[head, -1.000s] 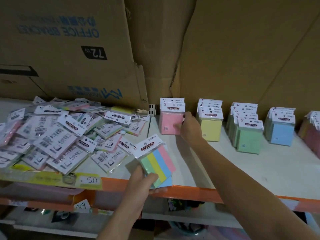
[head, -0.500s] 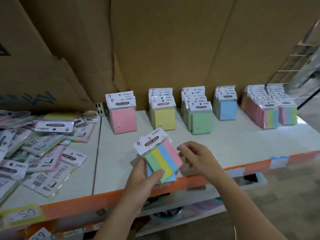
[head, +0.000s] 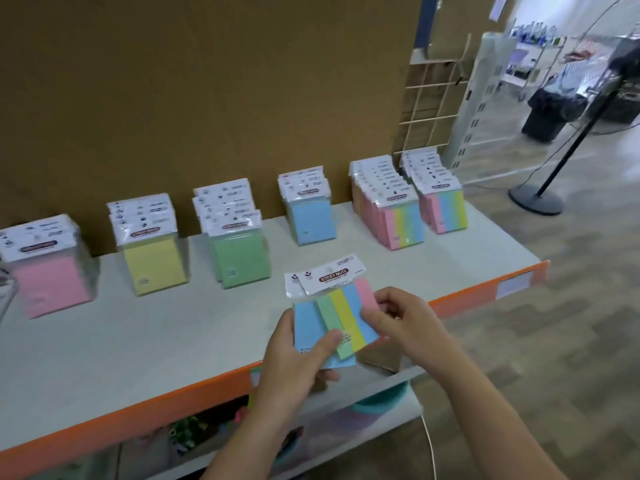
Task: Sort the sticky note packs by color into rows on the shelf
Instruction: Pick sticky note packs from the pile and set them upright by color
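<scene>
Cellophane-wrapped striped sticky note pack | held over the shelf front edge, fanned on a blue pack | my left hand thumb-clamps both, right hand fingers pinch its pink edge | likely light, slick, stiffish; best pinched across pad edges

Striped pack atop blue pack, tilted

Rows of packs along shelf back, cardboard behind, held packs before them, over the front edge
</scene>
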Demonstrator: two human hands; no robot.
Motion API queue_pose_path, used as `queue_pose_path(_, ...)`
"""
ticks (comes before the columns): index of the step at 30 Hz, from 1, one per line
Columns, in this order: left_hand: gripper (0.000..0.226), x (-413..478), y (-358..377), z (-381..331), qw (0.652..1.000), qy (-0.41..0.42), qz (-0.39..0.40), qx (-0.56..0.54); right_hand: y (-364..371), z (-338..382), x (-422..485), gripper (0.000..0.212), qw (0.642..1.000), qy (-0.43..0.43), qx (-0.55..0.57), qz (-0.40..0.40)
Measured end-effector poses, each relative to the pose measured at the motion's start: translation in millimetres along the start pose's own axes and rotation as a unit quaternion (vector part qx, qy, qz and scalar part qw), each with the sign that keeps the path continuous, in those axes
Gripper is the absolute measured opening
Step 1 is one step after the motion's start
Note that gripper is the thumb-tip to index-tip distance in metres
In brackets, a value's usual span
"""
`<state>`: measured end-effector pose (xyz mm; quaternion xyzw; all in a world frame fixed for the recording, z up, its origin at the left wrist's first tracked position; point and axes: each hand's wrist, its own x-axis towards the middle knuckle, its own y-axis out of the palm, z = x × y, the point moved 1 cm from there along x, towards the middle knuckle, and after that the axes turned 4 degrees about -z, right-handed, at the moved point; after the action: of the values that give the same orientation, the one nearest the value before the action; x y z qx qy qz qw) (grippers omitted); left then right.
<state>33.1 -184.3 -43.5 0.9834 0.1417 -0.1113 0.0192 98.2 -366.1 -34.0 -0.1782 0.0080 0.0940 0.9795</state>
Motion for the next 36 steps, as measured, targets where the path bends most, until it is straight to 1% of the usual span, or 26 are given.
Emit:
queue_pose_path(2,0.022,0.1,35.3,0.9,1.000,0.009,-0.014,0.003,-32.7,-12.1,5.0,0.006,1.000,0.007,-0.004,-0.003)
queue_pose_path(3,0.021,-0.2,50.6,1.2,1.000,0.010,-0.021,-0.007,-47.2,-16.9,7.6,0.007,1.000,0.012,-0.009,-0.006)
queue_pose_path(6,0.023,-1.5,86.7,-0.9,0.999,0.001,-0.036,-0.026,-80.7,-27.4,14.6,0.008,1.000,0.022,-0.013,-0.010)
queue_pose_path(10,0.025,9.4,115.2,-3.8,0.998,0.004,-0.052,-0.030,-107.0,-37.2,30.6,0.006,0.999,0.019,-0.002,-0.030)
queue_pose_path(15,0.029,30.6,127.1,-6.0,0.998,0.005,-0.035,-0.045,-131.5,-49.7,66.8,0.008,0.993,0.003,-0.013,-0.116)
queue_pose_path(20,0.028,50.7,137.4,-11.8,0.999,0.015,-0.012,-0.040,-171.4,-69.7,113.3,0.009,0.974,0.019,-0.075,-0.211)
queue_pose_path(22,0.028,55.4,142.8,-13.2,0.999,0.013,0.003,-0.034,-185.4,-78.7,131.2,0.003,0.969,0.034,-0.089,-0.230)
queue_pose_path(26,0.027,61.5,153.4,-15.2,0.999,0.015,0.018,-0.028,-198.9,-86.9,162.8,0.007,0.955,0.026,-0.126,-0.267)
queue_pose_path(28,0.028,62.4,158.2,-15.6,0.999,0.008,0.017,-0.035,-201.0,-90.5,174.8,0.009,0.950,0.021,-0.161,-0.266)
queue_pose_path(30,0.027,63.9,163.9,-16.4,0.999,0.004,0.011,-0.035,-201.6,-95.1,184.5,0.016,0.948,0.011,-0.187,-0.257)
queue_pose_path(33,0.026,65.3,174.6,-15.9,0.999,-0.006,-0.010,-0.043,-199.6,-97.6,191.6,0.019,0.952,0.010,-0.187,-0.243)
queue_pose_path(36,0.029,64.4,185.6,-14.9,0.999,-0.007,-0.035,-0.041,-199.5,-98.7,192.2,0.019,0.955,0.022,-0.198,-0.220)
